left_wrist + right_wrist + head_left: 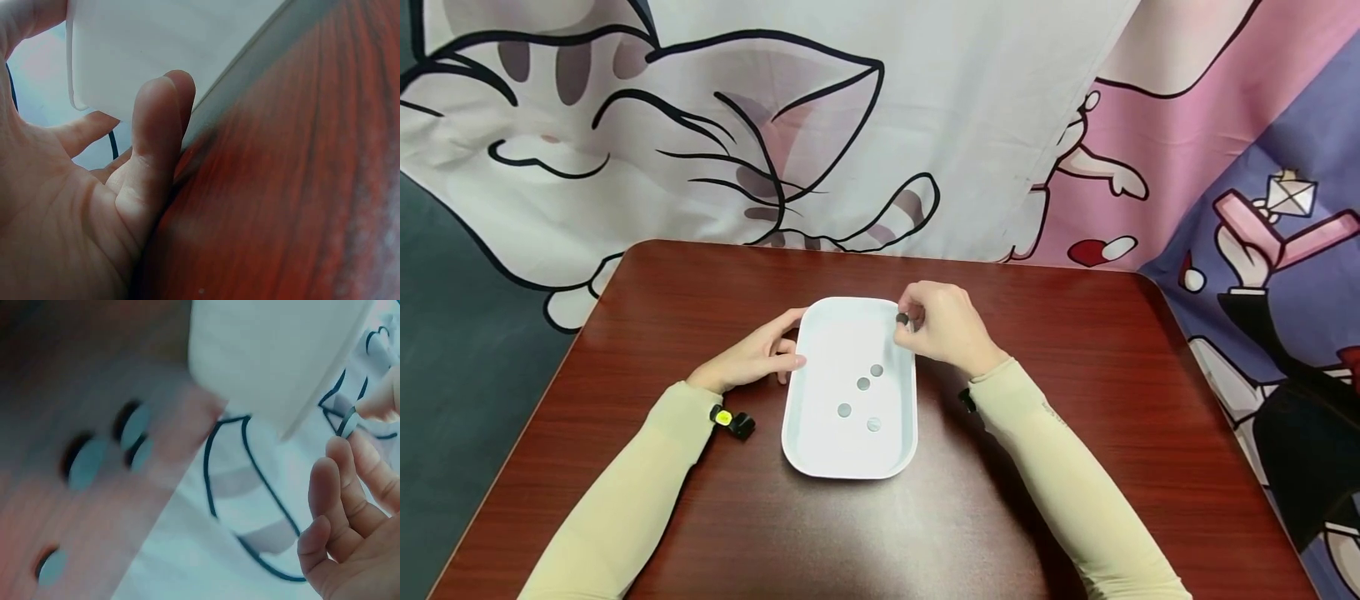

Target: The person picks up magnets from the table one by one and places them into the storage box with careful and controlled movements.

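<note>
A white tray point(850, 454) lies on the wooden table, with several round silver-grey coins point(845, 410) scattered over its floor. My left hand point(760, 350) rests at the tray's left side, thumb on the rim and index finger at the far left corner. In the left wrist view the thumb of that hand point(75, 194) lies across the tray's white wall point(125, 56). Over the far right corner, my right hand point(943, 325) pinches one coin point(902, 318) between thumb and fingers. The right wrist view shows this coin point(347, 424) edge-on at the fingertips.
Reddish-brown table point(715, 517) surrounds the tray on all sides. Behind it hangs a curtain point(970, 100) with cartoon prints, reaching down the right side too. In the right wrist view, several discs point(87, 462) appear against a blurred brown surface.
</note>
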Demonstrator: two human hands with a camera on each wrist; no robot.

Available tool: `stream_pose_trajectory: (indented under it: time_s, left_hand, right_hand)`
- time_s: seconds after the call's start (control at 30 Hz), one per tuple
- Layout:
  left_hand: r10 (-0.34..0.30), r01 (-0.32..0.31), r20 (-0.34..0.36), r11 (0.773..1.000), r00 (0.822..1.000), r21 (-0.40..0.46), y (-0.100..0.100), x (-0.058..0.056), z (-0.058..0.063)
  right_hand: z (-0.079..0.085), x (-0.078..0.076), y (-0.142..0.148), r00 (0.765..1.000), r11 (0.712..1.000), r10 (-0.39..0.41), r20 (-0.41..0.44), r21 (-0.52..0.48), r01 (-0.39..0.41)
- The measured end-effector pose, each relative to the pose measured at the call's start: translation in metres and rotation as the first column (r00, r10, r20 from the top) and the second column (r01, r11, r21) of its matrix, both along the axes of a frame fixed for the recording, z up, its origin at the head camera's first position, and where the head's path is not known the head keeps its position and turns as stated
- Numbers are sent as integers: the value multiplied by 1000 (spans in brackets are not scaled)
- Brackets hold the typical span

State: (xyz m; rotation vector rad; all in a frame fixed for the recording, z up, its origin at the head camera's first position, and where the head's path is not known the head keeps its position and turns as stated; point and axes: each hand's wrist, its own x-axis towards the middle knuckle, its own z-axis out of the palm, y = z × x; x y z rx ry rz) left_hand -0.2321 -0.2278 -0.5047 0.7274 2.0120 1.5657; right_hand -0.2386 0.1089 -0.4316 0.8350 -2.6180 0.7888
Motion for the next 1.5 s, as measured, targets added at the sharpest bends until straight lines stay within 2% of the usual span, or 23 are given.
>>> stream_pose_trajectory:
  time_s: [0.3,0.5,0.8,0.97,1.2,1.5]
  left_hand:
    - [5,-5,12,1000,1000,7,1,1,1]
    - [4,-4,17,1000,1000,10,2,2,2]
    - [-11,11,0,1000,1000,25,2,0,1]
    - [-12,11,23,999,1000,37,1,0,1]
    - [-8,7,39,999,999,34,1,1,2]
    - [-5,4,23,1000,1000,29,0,0,0]
  right_hand:
    - [-8,8,-29,996,995,76,44,69,-79]
    - [-18,6,-45,988,981,138,65,128,-145]
    - [-31,4,-56,981,977,168,95,118,-179]
    - [-32,5,-59,983,968,158,96,180,-173]
    - [-33,6,-61,985,937,127,113,312,-157]
    - [-34,6,-63,985,885,124,119,436,-164]
